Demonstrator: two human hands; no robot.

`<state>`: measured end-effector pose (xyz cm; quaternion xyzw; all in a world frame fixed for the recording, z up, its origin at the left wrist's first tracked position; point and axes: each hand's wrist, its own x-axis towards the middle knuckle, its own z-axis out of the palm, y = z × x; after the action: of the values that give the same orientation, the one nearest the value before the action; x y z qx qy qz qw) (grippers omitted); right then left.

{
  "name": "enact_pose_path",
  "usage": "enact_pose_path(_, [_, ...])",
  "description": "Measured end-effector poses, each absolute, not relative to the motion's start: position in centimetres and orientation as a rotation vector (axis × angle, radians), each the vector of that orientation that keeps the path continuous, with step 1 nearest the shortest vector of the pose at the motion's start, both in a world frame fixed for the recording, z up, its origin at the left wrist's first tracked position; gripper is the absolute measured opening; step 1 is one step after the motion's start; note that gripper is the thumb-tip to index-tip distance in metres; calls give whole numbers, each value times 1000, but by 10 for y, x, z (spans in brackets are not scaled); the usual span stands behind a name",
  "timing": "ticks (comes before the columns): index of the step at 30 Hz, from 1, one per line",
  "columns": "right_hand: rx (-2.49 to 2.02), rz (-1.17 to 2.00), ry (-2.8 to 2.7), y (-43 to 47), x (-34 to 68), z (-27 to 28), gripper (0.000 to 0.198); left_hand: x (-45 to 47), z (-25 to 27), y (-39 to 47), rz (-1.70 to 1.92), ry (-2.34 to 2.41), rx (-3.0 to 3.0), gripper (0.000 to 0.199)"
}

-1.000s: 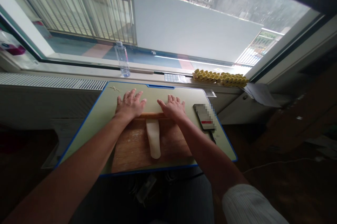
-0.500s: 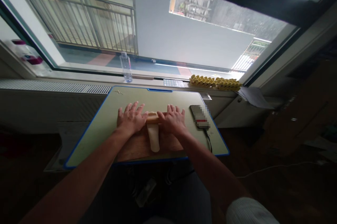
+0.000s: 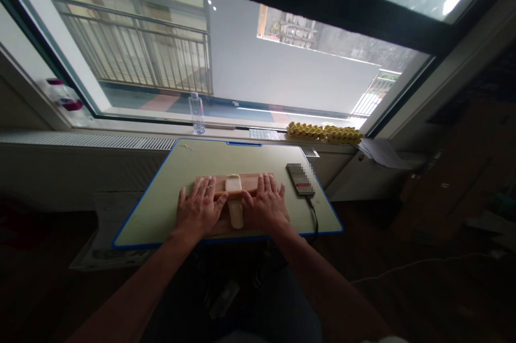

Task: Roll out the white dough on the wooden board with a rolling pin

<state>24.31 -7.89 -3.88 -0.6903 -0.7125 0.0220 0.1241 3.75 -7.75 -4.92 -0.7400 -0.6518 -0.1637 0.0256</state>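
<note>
My left hand [image 3: 199, 211] lies with its fingers stretched out flat over the left part of a wooden rolling pin [image 3: 234, 195]. On the pin's right part rests my right hand [image 3: 267, 205], its fingers also extended and pointing away from me. Both thumbs reach inward along the pin. Under the pin, a long pale strip of dough [image 3: 233, 182] runs lengthwise, showing on the far side and the near side. The dough lies on a brown wooden board [image 3: 250, 181]. My hands cover the pin's ends.
The board sits on a pale tabletop with a blue rim [image 3: 157, 203]. A phone [image 3: 300, 179] with a black cable lies at the right. On the windowsill stand a clear bottle [image 3: 197, 114], a yellow egg tray [image 3: 324, 133] and, far left, a purple-capped bottle [image 3: 65, 97].
Both hands and the rolling pin have moved toward me along the dough. More dough and board now show beyond the pin. The camera view has tilted up slightly.
</note>
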Motion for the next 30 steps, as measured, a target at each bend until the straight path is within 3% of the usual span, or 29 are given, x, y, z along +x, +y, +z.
enact_pose_path(12, [-2019, 12, -2113, -43, 239, -29, 81, 40, -43, -36, -434, -2104, -2307, 69])
enact_pose_path(18, [-2017, 3, -2193, -17, 238, -26, 65, 41, -33, -7, -253, -2231, -2323, 72])
enact_pose_path(30, [-2118, 259, -2068, 39, 237, -25, 82, 34, -31, 54, -85, -2332, -2422, 75])
